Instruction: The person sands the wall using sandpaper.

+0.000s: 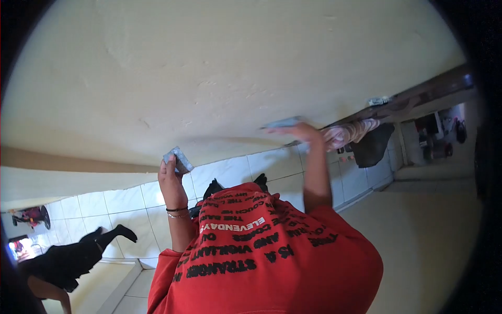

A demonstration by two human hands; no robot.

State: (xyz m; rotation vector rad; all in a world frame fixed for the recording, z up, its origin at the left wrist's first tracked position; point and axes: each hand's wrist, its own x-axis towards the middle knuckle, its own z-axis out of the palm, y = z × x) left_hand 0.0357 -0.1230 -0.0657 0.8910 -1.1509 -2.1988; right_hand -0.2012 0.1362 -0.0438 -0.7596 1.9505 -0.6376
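My left hand (171, 183) is closed on a small grey, speckled piece of sandpaper (181, 161), thumb across its face. It is held up in front of the pale wall (219, 78), and whether it touches the wall I cannot tell. Farther right, my right hand (303, 132) lies with fingers stretched along another grey sheet of sandpaper (285, 122), pressing it to the wall surface. That hand is slightly blurred. Small chips and rough patches mark the plaster above both hands.
A dark wooden frame (429, 90) edges the wall at right, with a striped cloth (348, 135) and a dark cloth (372, 146) hanging by it. Below is a white tiled floor (277, 166). Another person in black (68, 264) is at lower left.
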